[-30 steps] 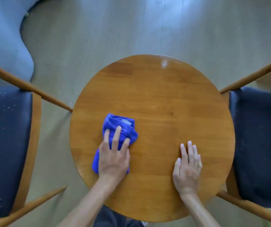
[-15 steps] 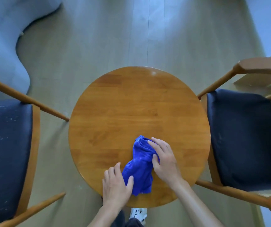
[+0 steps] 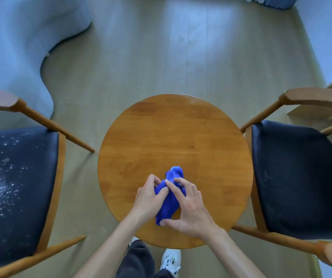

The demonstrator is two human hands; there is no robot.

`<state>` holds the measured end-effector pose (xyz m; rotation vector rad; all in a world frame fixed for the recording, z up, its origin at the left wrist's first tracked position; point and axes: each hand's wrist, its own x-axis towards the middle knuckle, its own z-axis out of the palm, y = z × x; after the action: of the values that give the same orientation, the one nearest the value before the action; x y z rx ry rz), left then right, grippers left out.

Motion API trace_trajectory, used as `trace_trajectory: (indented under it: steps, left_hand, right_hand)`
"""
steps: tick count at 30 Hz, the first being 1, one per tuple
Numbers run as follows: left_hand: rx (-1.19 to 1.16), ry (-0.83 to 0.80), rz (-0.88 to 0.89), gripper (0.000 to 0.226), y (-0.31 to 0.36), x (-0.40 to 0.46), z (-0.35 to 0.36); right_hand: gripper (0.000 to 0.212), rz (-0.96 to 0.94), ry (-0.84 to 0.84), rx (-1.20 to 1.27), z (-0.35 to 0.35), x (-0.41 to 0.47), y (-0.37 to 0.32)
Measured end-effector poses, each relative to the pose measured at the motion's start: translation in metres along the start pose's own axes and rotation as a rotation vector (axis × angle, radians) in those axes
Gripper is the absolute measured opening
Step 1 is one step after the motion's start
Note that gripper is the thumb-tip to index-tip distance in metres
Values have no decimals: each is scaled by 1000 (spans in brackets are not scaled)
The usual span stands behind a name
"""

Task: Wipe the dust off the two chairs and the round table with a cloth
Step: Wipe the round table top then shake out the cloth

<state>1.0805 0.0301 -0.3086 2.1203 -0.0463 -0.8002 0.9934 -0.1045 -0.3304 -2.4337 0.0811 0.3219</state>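
Change: both my hands have closed in on the cloth [image 3: 171, 195], bunching it since half a second ago.
Left grip [image 3: 149, 197]: fingers curled, pinching the cloth's left side.
Right grip [image 3: 189, 209]: fingers and thumb curled round the cloth.
Cloth: between my grips, on the worktop [image 3: 171, 137].
Dusty chair [image 3: 14, 187]: left of my grips.
Clean chair [image 3: 301, 177]: right of them.

Both hands on blue cloth [image 3: 171, 195] at table's 6 o'clock. Left hand [image 3: 149, 197] pinches cloth's left side; right hand [image 3: 189, 209] grips it from the right. Round wooden table [image 3: 173, 137] centre. Left chair [image 3: 18, 177] at 9 o'clock, seat speckled white. Right chair [image 3: 299, 177] at 3 o'clock.
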Motion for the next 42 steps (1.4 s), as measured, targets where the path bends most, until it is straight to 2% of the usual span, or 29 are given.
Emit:
trace_trajectory:
  steps: [2,4,6,9,12,14,15,18,22,26,30,32,36,38,39,41,42]
  left_hand:
    - [-2,17,46,13,38,-8,-18]
    - [-43,38,66,16,70,-19,-39]
    - [-157,31,92,26,99,-33,-60]
    - [-295,-63,210,34,133,-62,-87]
    - [-137,-37,405,52,161,-97,-104]
    - [-6,51,529,72,177,-118,-113]
    - [19,92,567,76,184,-127,-120]
    - [-1,173,632,57,200,-146,-150]
    - [54,182,601,32,218,-157,-198]
    - [208,147,641,29,233,-163,-230]
    - [425,61,679,31,247,-165,-255]
    - [501,32,683,35,251,-161,-264]
    - [520,6,685,36,259,-158,-273]
    - [479,16,700,37,264,-157,-275]
    - [463,15,710,37,265,-157,-276]
    - [473,-17,735,39,267,-158,-283]
    - [473,-53,741,40,267,-157,-289]
  right_hand:
    - [100,78,74,146,-21,-1,-29]
    - [89,122,131,323,-51,1,-55]
    - [67,136,198,468,-87,2,-79]
    - [30,148,316,605,-145,-1,-112]
    - [20,158,372,675,-194,-8,-147]
    - [18,159,391,702,-222,-13,-170]
    - [17,154,397,709,-234,-16,-181]
    - [18,118,375,721,-269,-29,-206]
    - [28,-4,262,710,-305,-49,-225]
    - [33,-87,266,519,-320,-50,-231]
    - [30,-114,250,242,-325,-38,-232]
    - [28,-109,203,235,-325,-35,-235]
    - [35,-111,139,271,-326,-38,-240]
    - [26,-124,75,231,-327,-40,-239]
    - [30,-136,57,200,-328,-41,-238]
    - [42,-170,123,131,-333,-41,-233]
    - [41,-176,194,144,-336,-41,-231]
